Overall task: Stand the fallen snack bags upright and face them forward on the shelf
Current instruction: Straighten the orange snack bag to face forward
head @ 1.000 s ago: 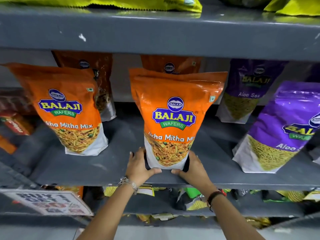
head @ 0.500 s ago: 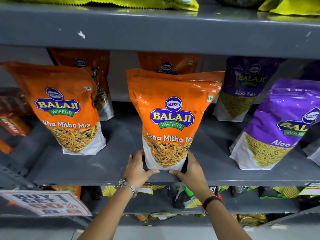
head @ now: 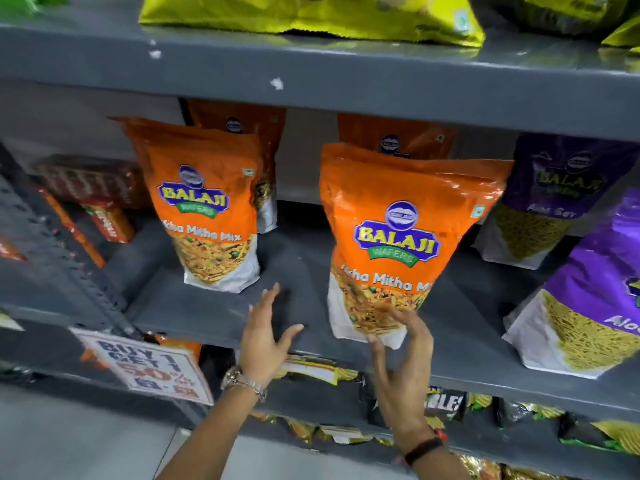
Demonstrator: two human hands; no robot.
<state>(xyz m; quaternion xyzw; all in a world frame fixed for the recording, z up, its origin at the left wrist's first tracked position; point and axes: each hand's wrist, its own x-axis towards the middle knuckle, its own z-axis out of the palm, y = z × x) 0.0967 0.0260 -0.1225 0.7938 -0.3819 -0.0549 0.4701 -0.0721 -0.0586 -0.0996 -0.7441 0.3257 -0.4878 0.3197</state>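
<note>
An orange Balaji Khatta Mitha Mix bag [head: 398, 230] stands upright, label forward, near the front of the grey shelf [head: 304, 258]. My right hand [head: 403, 362] hovers open just below its bottom edge, fingers spread, apart from the bag or barely brushing it. My left hand [head: 265, 337] is open over bare shelf to the bag's left, holding nothing. A second orange bag [head: 204, 209] stands upright further left. More orange bags [head: 394, 142] stand behind both.
Purple Aloo Sev bags [head: 588, 299] stand at the right, one behind another. Red packs [head: 107, 220] lie at the far left. Yellow bags [head: 311, 15] sit on the upper shelf. A "Buy 1 Get 1" sign [head: 145, 368] hangs on the shelf edge. Mixed packets fill the lower shelf.
Both hands have let go of the middle orange bag's base and opened. The left hand drew away to the left. The view shifted, so the shelf contents sit further right.
</note>
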